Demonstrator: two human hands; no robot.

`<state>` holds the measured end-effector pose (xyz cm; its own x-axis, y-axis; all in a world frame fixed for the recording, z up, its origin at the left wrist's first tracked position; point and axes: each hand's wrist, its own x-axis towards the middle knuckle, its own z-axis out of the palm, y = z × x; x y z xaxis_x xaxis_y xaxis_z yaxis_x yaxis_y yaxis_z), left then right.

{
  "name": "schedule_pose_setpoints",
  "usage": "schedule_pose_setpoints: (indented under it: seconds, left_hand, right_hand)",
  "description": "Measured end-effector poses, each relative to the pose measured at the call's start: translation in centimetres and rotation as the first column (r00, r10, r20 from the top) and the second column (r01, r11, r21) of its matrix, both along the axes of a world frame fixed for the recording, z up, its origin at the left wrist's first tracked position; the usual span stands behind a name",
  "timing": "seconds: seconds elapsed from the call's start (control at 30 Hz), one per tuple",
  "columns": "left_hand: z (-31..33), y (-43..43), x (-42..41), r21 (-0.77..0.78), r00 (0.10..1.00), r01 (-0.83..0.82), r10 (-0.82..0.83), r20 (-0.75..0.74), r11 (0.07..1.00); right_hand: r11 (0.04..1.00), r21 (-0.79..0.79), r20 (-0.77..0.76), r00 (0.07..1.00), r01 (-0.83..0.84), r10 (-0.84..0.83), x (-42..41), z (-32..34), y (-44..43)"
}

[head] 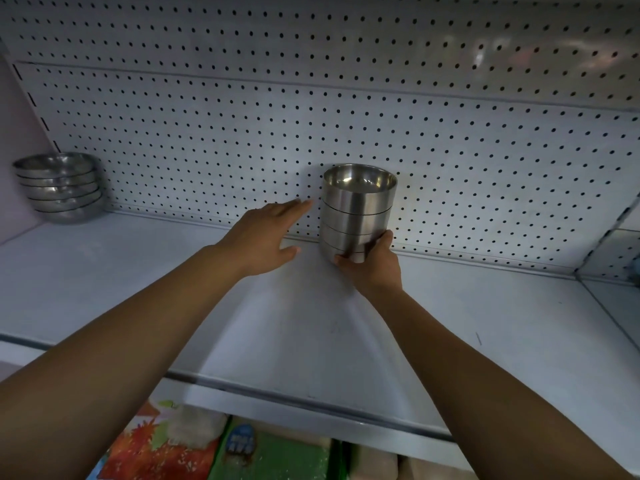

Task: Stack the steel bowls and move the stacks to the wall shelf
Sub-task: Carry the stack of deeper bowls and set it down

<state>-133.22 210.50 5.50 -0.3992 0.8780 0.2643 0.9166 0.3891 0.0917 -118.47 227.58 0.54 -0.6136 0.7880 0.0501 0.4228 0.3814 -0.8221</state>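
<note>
Forearms [467, 358] reach over the wall shelf [485, 323]. The right grip [372, 268] curls round the base of the steel bowl stack [358, 209]. The left grip [266, 237] is flat and holds nothing, just beside it. Print on the packets [270, 452] below is unreadable.

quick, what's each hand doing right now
Left hand: open, fingers straight, holding nothing, beside the stack.
Right hand: gripping the base of the stack of steel bowls on the shelf.

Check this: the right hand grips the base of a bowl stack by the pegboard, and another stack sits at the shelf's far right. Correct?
No: the head view shows the other stack at the shelf's far left. The right hand does grip the bowl stack's base.
</note>
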Motion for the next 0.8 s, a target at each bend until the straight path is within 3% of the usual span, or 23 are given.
schedule_pose_setpoints:
  seconds: [0.17,0.33,0.5,0.6,0.8]
  left_hand:
    - [-2.6,-4.3,0.3,-0.097,0.99,-0.111,0.118,0.077,0.989]
    - [-4.9,-11.1,2.9,-0.032,0.934,-0.194,0.195,0.299,0.98]
    - [-7.6,-20.2,7.9,0.13,0.85,-0.349,0.255,0.461,0.928]
    - [-9.4,-26.8,12.1,0.148,0.779,-0.478,0.34,0.526,0.866]
    - [-12.3,-41.6,19.6,0.103,0.595,-0.744,0.585,0.55,0.66]
  right_hand:
    - [1.0,0.013,0.156,0.988,-0.016,0.014,0.9,-1.1,-2.3]
    - [0.933,0.221,0.423,0.89,-0.283,0.17,4.1,-2.4,-7.6]
    - [0.851,0.235,0.34,0.86,-0.469,0.38,5.4,-2.5,-15.3]
    - [0.784,0.286,0.243,0.833,-0.551,0.497,6.0,-2.7,-21.2]
    - [0.607,0.251,0.209,0.655,-0.754,0.727,6.3,-4.3,-33.7]
